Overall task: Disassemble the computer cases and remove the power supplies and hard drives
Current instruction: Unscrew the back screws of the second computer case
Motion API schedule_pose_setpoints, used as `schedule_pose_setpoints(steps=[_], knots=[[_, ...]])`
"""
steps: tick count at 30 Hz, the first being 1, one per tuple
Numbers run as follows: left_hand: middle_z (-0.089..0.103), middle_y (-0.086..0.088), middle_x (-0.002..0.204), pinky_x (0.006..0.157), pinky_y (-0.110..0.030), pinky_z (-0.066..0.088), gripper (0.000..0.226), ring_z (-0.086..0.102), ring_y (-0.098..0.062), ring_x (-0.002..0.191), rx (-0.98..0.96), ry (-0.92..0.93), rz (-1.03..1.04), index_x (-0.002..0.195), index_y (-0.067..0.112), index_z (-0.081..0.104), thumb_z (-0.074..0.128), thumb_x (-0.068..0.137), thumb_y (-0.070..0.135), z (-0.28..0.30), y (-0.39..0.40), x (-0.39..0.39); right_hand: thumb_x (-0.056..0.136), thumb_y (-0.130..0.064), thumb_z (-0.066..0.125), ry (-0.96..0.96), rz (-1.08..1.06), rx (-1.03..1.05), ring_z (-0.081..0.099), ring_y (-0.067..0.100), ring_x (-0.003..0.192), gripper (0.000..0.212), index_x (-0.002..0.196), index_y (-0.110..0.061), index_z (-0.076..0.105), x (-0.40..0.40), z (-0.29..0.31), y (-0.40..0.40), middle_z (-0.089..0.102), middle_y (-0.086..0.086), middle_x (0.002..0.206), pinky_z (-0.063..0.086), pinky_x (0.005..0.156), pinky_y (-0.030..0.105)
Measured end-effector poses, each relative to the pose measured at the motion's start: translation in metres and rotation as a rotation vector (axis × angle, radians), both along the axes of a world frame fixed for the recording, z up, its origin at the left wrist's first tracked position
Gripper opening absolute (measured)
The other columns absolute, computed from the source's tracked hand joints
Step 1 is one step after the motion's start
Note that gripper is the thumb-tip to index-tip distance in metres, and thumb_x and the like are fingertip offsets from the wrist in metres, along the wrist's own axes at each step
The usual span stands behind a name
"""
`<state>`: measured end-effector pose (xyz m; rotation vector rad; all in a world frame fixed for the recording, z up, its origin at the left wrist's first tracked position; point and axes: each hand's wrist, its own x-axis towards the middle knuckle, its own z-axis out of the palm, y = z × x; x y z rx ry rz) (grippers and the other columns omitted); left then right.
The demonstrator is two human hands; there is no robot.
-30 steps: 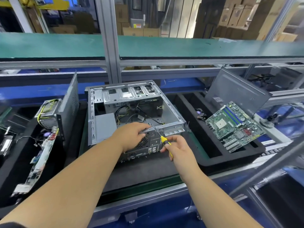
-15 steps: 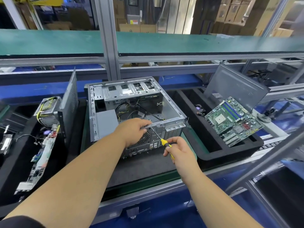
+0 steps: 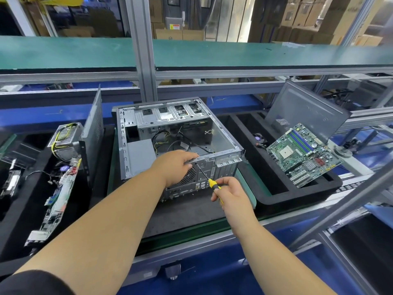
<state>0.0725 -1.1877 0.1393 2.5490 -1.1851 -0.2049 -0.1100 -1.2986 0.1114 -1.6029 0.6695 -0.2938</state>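
Screwdriver [image 3: 207,176] tip raised to case [image 3: 225,145] rim, beside left hand [image 3: 176,165]

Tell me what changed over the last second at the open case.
Very little. The right hand still pinches the yellow-handled screwdriver, its tip at the rear panel of the computer case; the handle looks slightly turned, though I can't be sure. The left hand stays gripping the case's rear top edge. The motherboard in the right tray hasn't moved; only the camera shifted.
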Motion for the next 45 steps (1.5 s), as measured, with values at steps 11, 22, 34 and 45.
schedule_pose_setpoints(steps=[11, 22, 34, 45], knots=[[0.052, 0.006, 0.142, 0.098, -0.035, 0.043, 0.042, 0.049, -0.021, 0.127, -0.013, 0.002, 0.015, 0.141, 0.041, 0.047, 0.049, 0.101, 0.028, -0.002, -0.001, 0.0, 0.106, -0.032, 0.042, 0.096, -0.07, 0.388, 0.023, 0.011, 0.039, 0.031, 0.107, -0.01, 0.063, 0.013, 0.002, 0.012, 0.052, 0.003, 0.053, 0.02, 0.045, 0.026], [0.053, 0.005, 0.141, 0.096, -0.034, 0.042, 0.042, 0.05, -0.021, 0.126, -0.018, 0.007, 0.032, 0.141, 0.04, 0.048, 0.05, 0.101, 0.027, -0.001, -0.001, -0.001, 0.103, -0.039, 0.045, 0.24, -0.023, -0.404, 0.045, 0.014, 0.059, 0.026, 0.084, -0.022, 0.053, 0.013, 0.008, 0.018, 0.051, -0.005, 0.065, 0.031, 0.053, 0.03], [0.058, 0.007, 0.132, 0.085, -0.03, 0.041, 0.038, 0.053, -0.019, 0.119, -0.041, 0.029, 0.012, 0.132, 0.046, 0.052, 0.052, 0.099, 0.028, -0.002, -0.001, 0.002, 0.1, -0.038, 0.053, 0.191, -0.109, 0.735, 0.031, 0.011, 0.039, 0.041, 0.101, -0.003, 0.073, 0.017, 0.016, 0.014, 0.059, 0.003, 0.059, 0.03, 0.042, 0.023], [0.057, 0.008, 0.135, 0.092, -0.033, 0.043, 0.039, 0.053, -0.019, 0.12, -0.036, 0.03, -0.008, 0.134, 0.042, 0.052, 0.051, 0.099, 0.025, 0.002, 0.0, 0.0, 0.1, -0.033, 0.056, 0.216, -0.152, 0.648, 0.043, 0.006, 0.043, 0.034, 0.097, -0.005, 0.075, 0.017, 0.022, 0.019, 0.06, -0.001, 0.06, 0.036, 0.042, 0.019]])
